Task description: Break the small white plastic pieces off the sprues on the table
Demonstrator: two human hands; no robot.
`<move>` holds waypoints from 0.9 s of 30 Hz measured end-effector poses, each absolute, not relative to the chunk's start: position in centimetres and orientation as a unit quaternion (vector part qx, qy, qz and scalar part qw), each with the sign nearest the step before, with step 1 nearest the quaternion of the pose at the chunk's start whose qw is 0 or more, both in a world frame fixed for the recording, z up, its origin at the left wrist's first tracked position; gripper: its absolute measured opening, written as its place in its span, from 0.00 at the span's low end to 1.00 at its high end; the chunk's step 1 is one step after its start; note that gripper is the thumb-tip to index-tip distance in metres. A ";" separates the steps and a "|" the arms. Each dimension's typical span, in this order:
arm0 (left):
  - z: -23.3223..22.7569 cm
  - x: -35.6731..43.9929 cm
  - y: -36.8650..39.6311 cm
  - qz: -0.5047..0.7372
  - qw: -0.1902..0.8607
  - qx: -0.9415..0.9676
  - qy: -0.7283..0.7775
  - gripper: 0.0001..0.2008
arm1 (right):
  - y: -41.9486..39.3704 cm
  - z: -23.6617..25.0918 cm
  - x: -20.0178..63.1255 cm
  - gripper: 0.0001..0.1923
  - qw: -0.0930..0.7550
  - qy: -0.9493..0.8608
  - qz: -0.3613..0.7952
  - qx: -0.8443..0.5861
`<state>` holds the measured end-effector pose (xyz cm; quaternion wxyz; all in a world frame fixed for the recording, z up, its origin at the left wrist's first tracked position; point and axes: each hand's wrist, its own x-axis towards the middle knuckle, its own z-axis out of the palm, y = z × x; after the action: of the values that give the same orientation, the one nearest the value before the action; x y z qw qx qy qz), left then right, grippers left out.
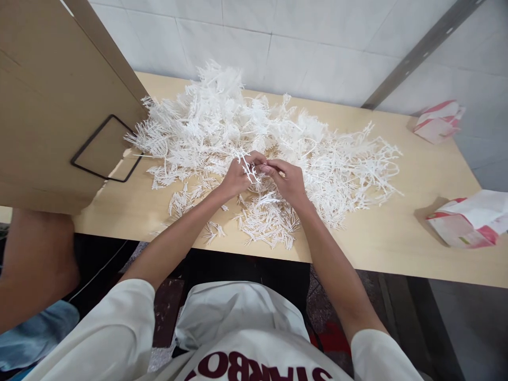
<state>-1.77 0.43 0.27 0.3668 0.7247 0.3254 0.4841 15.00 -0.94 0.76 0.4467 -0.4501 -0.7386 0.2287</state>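
Over the near part of a wide heap of white branching plastic pieces (222, 116), my two hands meet at the fingertips. A white branched plastic sprig (246, 168) sticks out from my left hand (239, 173), whose fingers are closed on it. My right hand (288, 181) pinches at the same spot, thumb against forefinger; what lies between those fingertips is too small to make out. Below my hands lies a smaller pile of short white plastic bits (270, 225), partly covered by the right wrist.
A large cardboard box (43, 106) stands at the left, a black rectangular wire frame (107, 177) against it. Two red and white paper bags (438, 121) sit on the wooden table (381, 238) at right. Another person's arm (37, 259) shows at lower left. A tiled wall (309, 47) rises behind.
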 end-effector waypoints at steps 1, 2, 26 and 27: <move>0.3 -1.7 0.4 0.482 0.372 0.722 0.327 0.13 | -0.9 0.7 15.2 0.14 0.446 -0.746 0.223 -0.442; 0.2 -1.7 0.3 0.480 0.381 0.719 0.329 0.13 | -0.8 0.7 15.5 0.13 0.443 -0.755 0.216 -0.432; -0.4 -1.9 1.7 0.512 0.424 0.654 0.362 0.11 | -0.7 0.4 15.1 0.15 0.435 -0.763 0.148 -0.454; -0.4 -1.9 1.6 0.505 0.414 0.665 0.361 0.11 | -0.8 0.4 15.0 0.15 0.437 -0.761 0.146 -0.457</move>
<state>-1.87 1.64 -0.36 0.4142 0.6652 0.3614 0.5053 14.99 -0.84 0.42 0.4366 -0.4575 -0.7608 0.1458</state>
